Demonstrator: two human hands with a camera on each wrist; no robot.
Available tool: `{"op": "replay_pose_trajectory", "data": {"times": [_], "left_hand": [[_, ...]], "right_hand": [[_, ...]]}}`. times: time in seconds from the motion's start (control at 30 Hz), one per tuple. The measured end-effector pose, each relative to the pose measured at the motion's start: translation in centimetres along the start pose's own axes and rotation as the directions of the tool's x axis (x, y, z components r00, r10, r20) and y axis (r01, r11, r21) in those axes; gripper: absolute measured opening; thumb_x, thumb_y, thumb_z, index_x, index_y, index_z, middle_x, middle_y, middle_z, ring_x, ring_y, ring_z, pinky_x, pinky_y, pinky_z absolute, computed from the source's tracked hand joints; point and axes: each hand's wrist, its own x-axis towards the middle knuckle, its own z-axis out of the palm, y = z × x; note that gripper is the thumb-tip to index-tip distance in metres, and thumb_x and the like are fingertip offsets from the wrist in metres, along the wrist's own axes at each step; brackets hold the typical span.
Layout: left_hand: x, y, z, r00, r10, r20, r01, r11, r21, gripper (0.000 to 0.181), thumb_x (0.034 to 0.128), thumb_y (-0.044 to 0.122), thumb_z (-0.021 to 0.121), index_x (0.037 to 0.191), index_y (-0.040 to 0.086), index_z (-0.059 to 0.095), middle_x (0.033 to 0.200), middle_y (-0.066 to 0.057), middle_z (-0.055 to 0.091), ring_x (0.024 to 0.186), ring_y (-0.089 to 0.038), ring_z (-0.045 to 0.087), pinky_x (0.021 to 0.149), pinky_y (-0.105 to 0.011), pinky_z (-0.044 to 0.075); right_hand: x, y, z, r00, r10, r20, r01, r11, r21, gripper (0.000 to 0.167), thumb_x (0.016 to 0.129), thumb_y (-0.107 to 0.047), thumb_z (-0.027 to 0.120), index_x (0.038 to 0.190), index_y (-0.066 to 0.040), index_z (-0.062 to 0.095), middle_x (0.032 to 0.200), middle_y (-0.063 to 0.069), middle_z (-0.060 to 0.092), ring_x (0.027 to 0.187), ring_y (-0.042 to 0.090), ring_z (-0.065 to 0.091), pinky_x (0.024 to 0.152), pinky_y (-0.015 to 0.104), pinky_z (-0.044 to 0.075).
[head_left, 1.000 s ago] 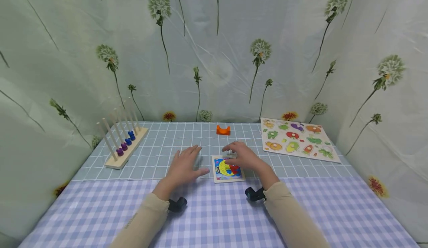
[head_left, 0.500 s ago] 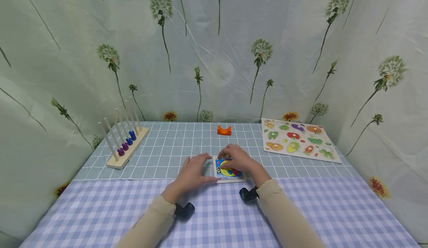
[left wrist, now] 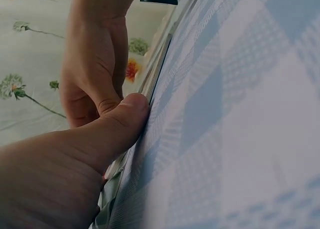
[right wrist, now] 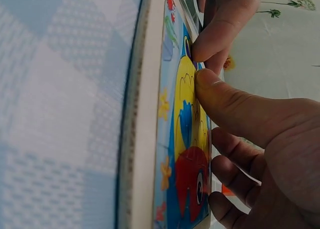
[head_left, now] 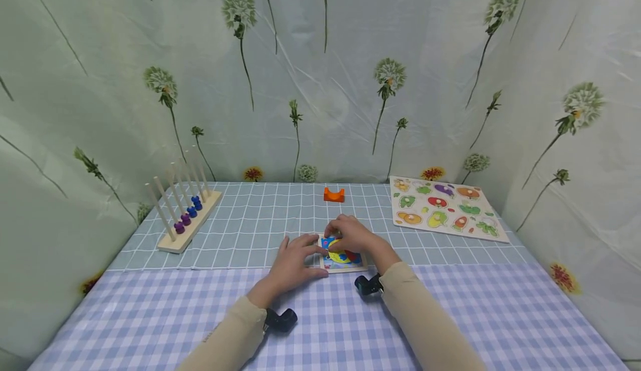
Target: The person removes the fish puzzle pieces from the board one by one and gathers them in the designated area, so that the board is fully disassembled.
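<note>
A small wooden fish puzzle (head_left: 345, 266) lies flat before me, its picture a yellow fish with a red head on blue. My left hand (head_left: 295, 264) holds its left side; the thumb (left wrist: 129, 110) is against the near edge. In the right wrist view, the left forefinger (right wrist: 215, 41) reaches the fish's tail end. My right hand (head_left: 354, 236) is over the far part. Its thumb (right wrist: 212, 86) touches the yellow body (right wrist: 184, 94) near the tail, and the other fingers curl at the far edge. The right forefinger's tip is hidden in the right wrist view.
A peg stand (head_left: 186, 237) with purple and blue beads is at the left. An orange notched block (head_left: 334, 195) sits behind the puzzle. To the right lies a vegetable knob puzzle board (head_left: 423, 206). A flowered curtain (head_left: 330, 93) hangs behind the table.
My left hand has moved right and onto the puzzle's left side. My right hand has come down and left onto its far part. The puzzle stays in place.
</note>
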Motion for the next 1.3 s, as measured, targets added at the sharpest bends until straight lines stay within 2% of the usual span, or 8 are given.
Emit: {"op": "replay_pose_trajectory", "data": {"times": [0.2,0.63,0.87,1.3], "left_hand": [[0.03,-0.06,0.06,1.0,-0.017,0.01,0.017,1.0,-0.001,0.04,0.0795,0.049,0.08,0.114,0.028,0.074,0.148,-0.006,0.055,0.143,-0.035,0.044,0.115,-0.075,0.016],[0.06,-0.04,0.01,1.0,-0.013,0.017,0.014,1.0,-0.023,0.04,0.0794,0.048,0.08,0.112,0.025,0.075,0.149,-0.007,0.054,0.143,-0.037,0.042,0.116,-0.075,0.014],[0.09,-0.13,0.12,1.0,-0.019,0.019,0.02,1.0,-0.02,0.04,0.0793,0.048,0.08,0.112,0.026,0.075,0.149,-0.007,0.055,0.143,-0.037,0.043,0.115,-0.076,0.015],[0.13,-0.09,0.18,0.999,-0.035,0.028,0.035,0.999,-0.022,0.04,0.0795,0.048,0.08,0.112,0.026,0.075,0.149,-0.006,0.054,0.144,-0.036,0.042,0.116,-0.075,0.014]], "right_hand": [[0.06,-0.44,-0.38,1.0,0.009,0.026,-0.009,1.0,-0.001,0.022,0.085,-0.024,0.08,0.103,-0.022,0.069,0.104,0.0,0.059,0.098,0.019,0.048,0.087,0.036,0.046],[0.41,-0.8,-0.79,0.995,0.007,0.096,-0.002,0.999,-0.048,0.021,0.087,-0.024,0.079,0.101,-0.02,0.064,0.103,0.002,0.055,0.099,0.019,0.047,0.09,0.036,0.048],[0.53,-0.78,-0.83,0.994,0.006,0.113,-0.002,0.999,-0.038,0.021,0.088,-0.025,0.078,0.103,-0.021,0.063,0.108,0.002,0.055,0.102,0.019,0.047,0.094,0.037,0.047],[-0.24,-0.36,-0.06,0.999,-0.049,0.001,0.049,0.999,0.0,0.028,0.086,-0.021,0.079,0.107,-0.019,0.06,0.111,0.004,0.055,0.104,0.022,0.048,0.096,0.042,0.048]]}}
